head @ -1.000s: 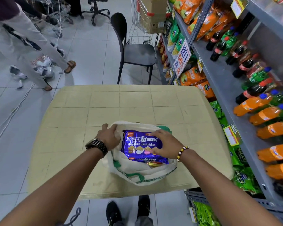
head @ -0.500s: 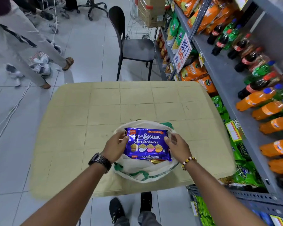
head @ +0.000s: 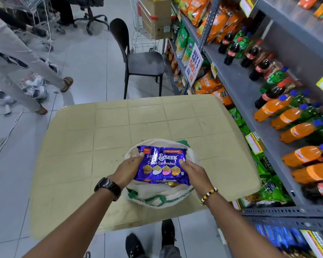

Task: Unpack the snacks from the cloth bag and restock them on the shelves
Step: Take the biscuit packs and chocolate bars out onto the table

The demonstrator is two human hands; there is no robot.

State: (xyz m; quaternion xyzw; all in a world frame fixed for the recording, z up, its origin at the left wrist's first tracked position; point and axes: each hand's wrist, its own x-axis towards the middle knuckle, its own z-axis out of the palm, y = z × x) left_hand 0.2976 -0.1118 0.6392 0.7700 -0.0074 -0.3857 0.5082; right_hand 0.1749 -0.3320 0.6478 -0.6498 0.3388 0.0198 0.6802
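A white cloth bag (head: 158,195) with green trim sits on the beige table (head: 101,138) near its front edge. Just above the bag's mouth I hold a purple Hide & Seek biscuit pack (head: 161,165). My left hand (head: 127,169) grips its left edge and my right hand (head: 193,171) grips its right edge, thumbs on top. A gold wrapper peeks out under the pack inside the bag. The grey shelves (head: 239,90) run along the right.
Orange and dark soda bottles (head: 291,118) lie on the shelf to the right, with chip bags (head: 207,84) below and beyond. A black chair (head: 138,60) stands behind the table, a trolley with a carton behind it. A person's legs (head: 24,71) are at far left.
The biscuit pack has come up out of the bag. My left hand moved from the bag's rim onto the pack's left edge, so both hands now hold it.
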